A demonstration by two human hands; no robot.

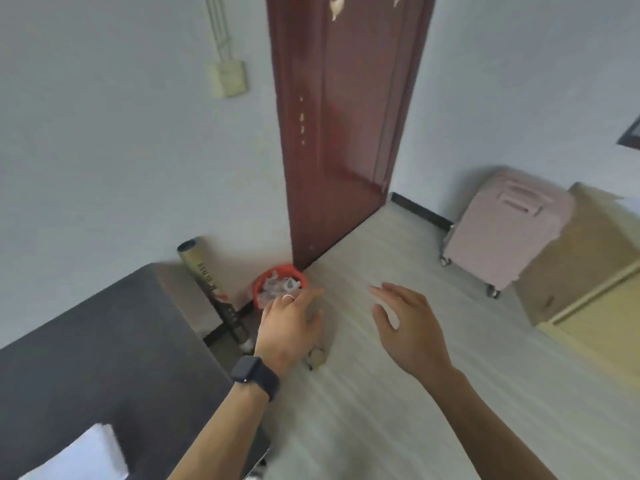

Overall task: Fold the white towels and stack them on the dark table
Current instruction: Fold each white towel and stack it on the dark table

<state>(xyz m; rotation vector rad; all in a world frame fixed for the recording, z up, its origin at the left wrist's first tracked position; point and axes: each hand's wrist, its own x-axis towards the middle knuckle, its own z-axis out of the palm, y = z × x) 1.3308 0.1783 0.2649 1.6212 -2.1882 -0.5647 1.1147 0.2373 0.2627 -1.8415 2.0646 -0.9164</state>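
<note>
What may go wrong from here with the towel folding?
Both the left hand and the right hand are empty over the floor, away from the white towel on the dark table; no other towel is in view, so searching may cost time.
A small thing lies on the floor by the left hand; a foot might catch it.
The red bin stands near the table; a towel dropped there could get dirty.

text: none you can read | tube just left of your left hand: dark print, too blurred
</note>
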